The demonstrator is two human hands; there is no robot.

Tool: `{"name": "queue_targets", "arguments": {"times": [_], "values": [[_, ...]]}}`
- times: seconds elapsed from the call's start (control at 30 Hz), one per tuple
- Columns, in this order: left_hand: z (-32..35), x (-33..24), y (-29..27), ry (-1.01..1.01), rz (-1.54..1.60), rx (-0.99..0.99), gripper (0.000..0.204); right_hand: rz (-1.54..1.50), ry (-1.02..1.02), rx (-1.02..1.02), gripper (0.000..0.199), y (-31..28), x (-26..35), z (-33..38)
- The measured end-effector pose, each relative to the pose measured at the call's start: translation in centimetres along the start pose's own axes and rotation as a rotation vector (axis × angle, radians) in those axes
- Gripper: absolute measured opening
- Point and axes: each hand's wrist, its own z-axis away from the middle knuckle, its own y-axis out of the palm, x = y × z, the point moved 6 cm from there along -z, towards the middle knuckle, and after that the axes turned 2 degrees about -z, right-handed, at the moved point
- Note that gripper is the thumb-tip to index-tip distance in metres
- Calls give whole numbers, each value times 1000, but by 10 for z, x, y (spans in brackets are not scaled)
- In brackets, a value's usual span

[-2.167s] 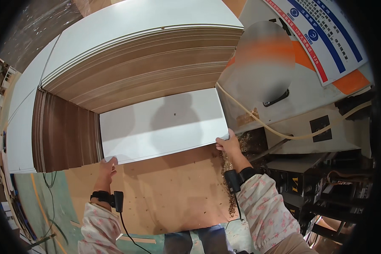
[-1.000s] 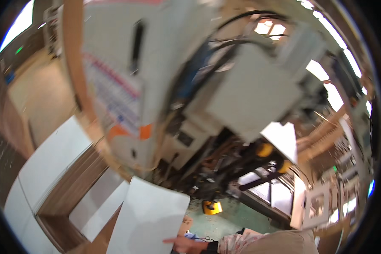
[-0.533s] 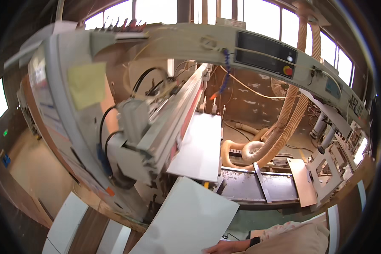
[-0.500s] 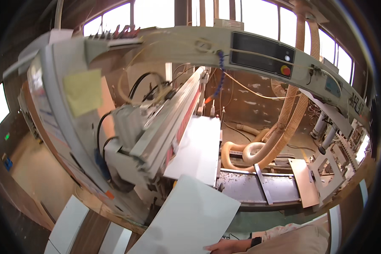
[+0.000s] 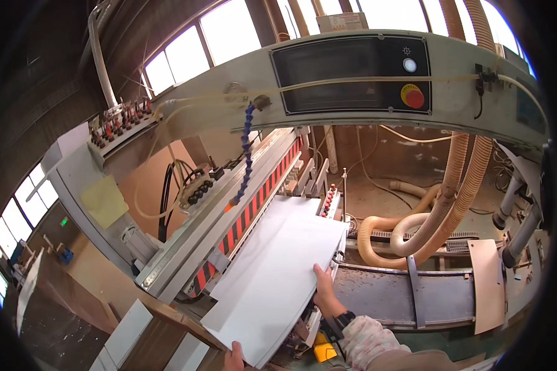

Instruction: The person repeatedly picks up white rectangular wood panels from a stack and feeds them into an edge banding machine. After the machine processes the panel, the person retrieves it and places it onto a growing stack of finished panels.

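Note:
A large white panel (image 5: pixel 272 278) slopes away from me over the machine bed, beside the striped rail. My right hand (image 5: pixel 327 294) is closed around its right edge, thumb near the top face. At the panel's near end, my left hand (image 5: pixel 233 357) grips the edge; only part of it shows at the lower rim of the picture. Under the far end of this panel lies another white board (image 5: pixel 294 208), mostly covered. Whether the two touch I cannot tell.
A red-and-black striped rail (image 5: pixel 260 198) runs along the panel's left. Above hangs a beam with a dark control panel (image 5: pixel 346 74) and red button (image 5: pixel 414 98). Ribbed hoses (image 5: pixel 464 204) coil at right behind a dusty grey table (image 5: pixel 377 297). More white boards (image 5: pixel 130 331) lie lower left.
The white panel has moved forward over the machine bed, covering much of the board there. My right hand has moved up with it, and my left hand has come into view. The view has shifted.

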Motion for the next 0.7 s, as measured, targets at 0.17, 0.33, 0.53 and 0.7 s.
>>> {"name": "queue_targets", "arguments": {"times": [0.17, 0.33, 0.53, 0.7], "values": [[-11, -61, 16, 182, -118, -231, 40, 194, -202, -11, 73, 27, -5, -70], [-58, -62, 20, 73, 161, -87, 21, 469, -318, -76, 75, 51, -17, -125], [-83, -59, 20, 122, 107, 0, 22, 741, -418, -144, 77, 62, -23, -149], [-90, -59, 26, -39, 293, 138, 26, 649, -400, -131, 75, 61, -19, -155]]}}
